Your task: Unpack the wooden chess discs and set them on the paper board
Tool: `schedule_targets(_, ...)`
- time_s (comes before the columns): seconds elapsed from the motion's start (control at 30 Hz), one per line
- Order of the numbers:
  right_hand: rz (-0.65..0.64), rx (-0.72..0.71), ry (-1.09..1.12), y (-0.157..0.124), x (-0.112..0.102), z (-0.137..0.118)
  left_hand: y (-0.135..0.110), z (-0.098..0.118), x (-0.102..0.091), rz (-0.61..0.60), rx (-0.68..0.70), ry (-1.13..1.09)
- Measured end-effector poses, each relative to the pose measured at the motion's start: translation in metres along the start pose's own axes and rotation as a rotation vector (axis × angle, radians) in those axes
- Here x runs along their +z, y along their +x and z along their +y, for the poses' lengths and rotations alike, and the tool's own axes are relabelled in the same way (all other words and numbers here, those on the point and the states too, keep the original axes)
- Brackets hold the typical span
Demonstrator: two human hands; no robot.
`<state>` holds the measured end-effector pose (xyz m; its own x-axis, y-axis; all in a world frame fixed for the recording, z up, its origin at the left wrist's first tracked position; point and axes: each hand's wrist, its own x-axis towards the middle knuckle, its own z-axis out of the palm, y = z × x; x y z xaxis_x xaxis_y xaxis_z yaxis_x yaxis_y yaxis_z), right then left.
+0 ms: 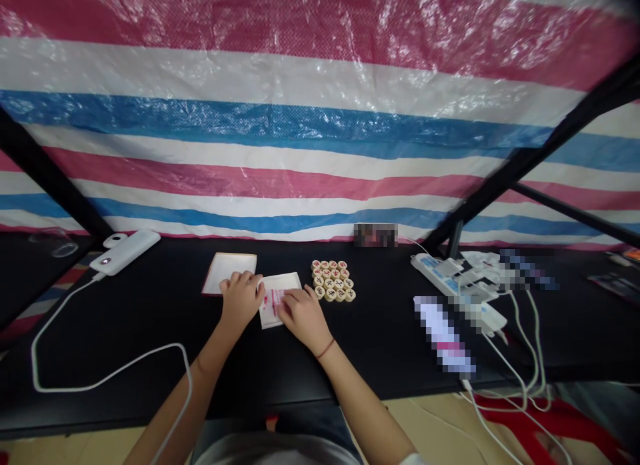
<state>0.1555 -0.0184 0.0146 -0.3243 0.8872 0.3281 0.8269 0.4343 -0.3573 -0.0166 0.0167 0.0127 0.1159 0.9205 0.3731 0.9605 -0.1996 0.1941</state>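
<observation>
A shallow white box rests on the black table between my hands. In it lies a thin whitish sheet with red lines, partly covered by my fingers. My left hand is closed at the box's left edge, its thumb against the rim. Bent fingers of my right hand reach over the right side of the box onto the sheet; their tips are partly hidden. Just left is the box lid, white inside, partly behind my left hand. Several round Chinese chess pieces stand in rows right of the box.
A white power bank with a cable lies at the left. On the right are a power strip with plugs and cables, and a blurred phone-like object. A striped plastic sheet hangs behind the table, between black frame bars.
</observation>
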Motion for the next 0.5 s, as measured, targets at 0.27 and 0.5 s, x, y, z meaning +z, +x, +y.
schedule_targets(0.27, -0.047, -0.006, -0.014, -0.008, -0.005, 0.001, -0.008, -0.003, 0.005, -0.049, 0.058, -0.001)
schedule_targets(0.5, 0.077, 0.16, -0.138, 0.035, -0.034, 0.037, -0.012, 0.0, 0.007, -0.053, 0.066, -0.009)
